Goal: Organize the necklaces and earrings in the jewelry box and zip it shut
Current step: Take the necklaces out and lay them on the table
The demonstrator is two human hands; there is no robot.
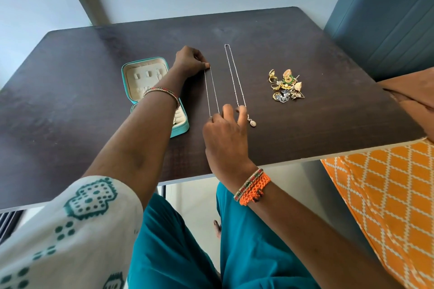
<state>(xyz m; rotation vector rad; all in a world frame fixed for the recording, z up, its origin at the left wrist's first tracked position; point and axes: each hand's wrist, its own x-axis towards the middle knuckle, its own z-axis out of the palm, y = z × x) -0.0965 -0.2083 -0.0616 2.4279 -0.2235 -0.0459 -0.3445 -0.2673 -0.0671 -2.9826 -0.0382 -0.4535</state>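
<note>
- The left hand (190,60) pinches the far end of a thin chain necklace (212,91) between thumb and curled fingers, knuckles up, resting on the dark table (82,82).
- The right hand (224,134) grips the near end of that same chain with thumb and forefinger; its other fingers are spread, and one fingertip touches the second necklace (234,75) near its pendant (252,122).
- The held chain runs taut as two nearly parallel strands from far to near between the hands.
- The second necklace lies just right of it, clasp at the far end, pendant at the near end.
- The left forearm crosses over the open teal jewelry box (150,87), which sits left of the chains with its cream lining showing.
- A heap of earrings (285,85) lies well to the right of both necklaces.
- Both wrists wear beaded bangles; the right also has an orange braided band.
- No readable writing or brand shows anywhere.
</note>
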